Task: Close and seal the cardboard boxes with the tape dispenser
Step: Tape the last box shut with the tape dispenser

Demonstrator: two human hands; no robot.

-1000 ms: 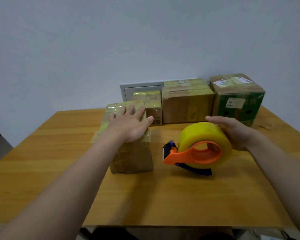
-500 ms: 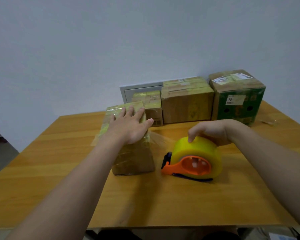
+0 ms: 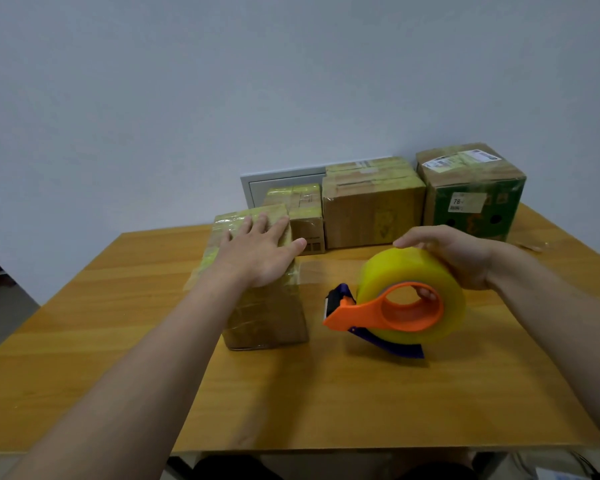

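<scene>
A small cardboard box (image 3: 267, 313), wrapped in clear yellowish tape, stands on the wooden table (image 3: 326, 403). My left hand (image 3: 257, 252) lies flat on its top with straight fingers. To its right my right hand (image 3: 454, 258) grips the tape dispenser (image 3: 395, 306), an orange and purple frame with a big yellow roll; a fingertip shows through the core. The dispenser is tilted, its cutter end pointing at the box, a short gap away. A clear strip of tape (image 3: 321, 271) stretches from the box's right side toward the roll.
Three taped boxes line the back edge: a small one (image 3: 303, 216), a medium brown one (image 3: 374, 206) and a green printed one (image 3: 471, 195) with labels. A white panel (image 3: 274, 185) is behind them. A tape scrap (image 3: 530, 244) lies far right.
My right hand has lifted and tilted the dispenser up from the table, where it lay lower half a second ago. My left hand stays flat on the box.
</scene>
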